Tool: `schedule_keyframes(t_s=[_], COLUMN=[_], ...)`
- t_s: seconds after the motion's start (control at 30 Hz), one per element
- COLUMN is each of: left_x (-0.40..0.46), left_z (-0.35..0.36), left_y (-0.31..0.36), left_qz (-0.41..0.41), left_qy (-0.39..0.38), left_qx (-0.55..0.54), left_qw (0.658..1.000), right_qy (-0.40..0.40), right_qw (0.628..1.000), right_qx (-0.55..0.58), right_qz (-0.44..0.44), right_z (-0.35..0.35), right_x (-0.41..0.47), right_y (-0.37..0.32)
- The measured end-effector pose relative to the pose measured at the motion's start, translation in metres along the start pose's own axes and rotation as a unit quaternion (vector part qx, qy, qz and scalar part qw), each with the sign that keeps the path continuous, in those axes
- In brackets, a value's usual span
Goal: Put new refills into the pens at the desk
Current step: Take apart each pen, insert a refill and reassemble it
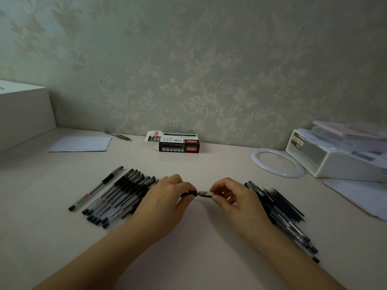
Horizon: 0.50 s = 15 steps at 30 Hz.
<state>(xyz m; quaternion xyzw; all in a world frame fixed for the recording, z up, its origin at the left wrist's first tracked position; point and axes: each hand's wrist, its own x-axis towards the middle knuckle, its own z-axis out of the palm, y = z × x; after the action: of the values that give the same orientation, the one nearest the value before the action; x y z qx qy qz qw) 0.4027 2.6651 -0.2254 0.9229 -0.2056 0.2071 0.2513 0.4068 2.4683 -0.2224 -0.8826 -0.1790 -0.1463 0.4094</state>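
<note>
Left hand [167, 197] and right hand [230, 195] each pinch an end of one pen [201, 194], looks mid-twist; next probably needs a straight pull apart

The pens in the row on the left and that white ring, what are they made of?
The pens look like clear plastic barrels with black plastic caps and tips: you can see through the barrels, and they shine a bit. The white ring looks like smooth, glossy plastic, though it could be a glass lamp tube; the picture cannot settle that.
</note>
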Motion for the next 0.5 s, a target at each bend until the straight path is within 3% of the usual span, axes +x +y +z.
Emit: schedule_keyframes(t_s=[0.5], left_x=[0.001], left_z=[-0.0029], left_y=[0.0063], left_qz=[0.033], left_qy=[0.008], left_qx=[-0.025], left_qw=[0.999], right_qy=[-0.048], right_qw=[0.967], right_qx=[0.235], right_qz=[0.081], right_z=[-0.0013], right_x=[0.0009], right_y=[-0.0009])
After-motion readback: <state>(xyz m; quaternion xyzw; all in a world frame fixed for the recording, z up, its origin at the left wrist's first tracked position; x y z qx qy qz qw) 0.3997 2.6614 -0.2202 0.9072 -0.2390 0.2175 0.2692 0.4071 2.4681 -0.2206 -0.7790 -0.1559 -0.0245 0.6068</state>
